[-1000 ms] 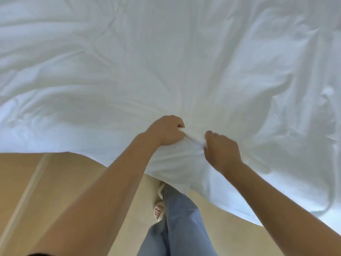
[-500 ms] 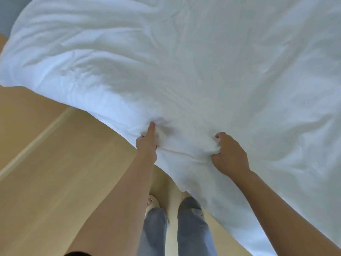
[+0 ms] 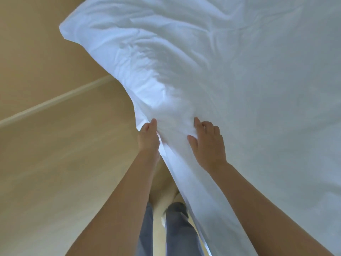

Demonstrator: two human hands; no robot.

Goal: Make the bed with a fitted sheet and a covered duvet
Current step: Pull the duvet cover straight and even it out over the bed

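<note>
Head view: the white duvet [image 3: 230, 80] fills the upper right. Its rumpled corner at upper left reaches out over the tan floor [image 3: 55, 172]. The left hand [image 3: 148, 139] holds the duvet's near edge, its grip closed on the cloth, thumb on top and fingers hidden beneath. Just beside it, the right hand [image 3: 207, 145] lies on top of the duvet, grip wide, fingers spread against the cloth. Legs in jeans [image 3: 177, 230] stand below that edge.
</note>
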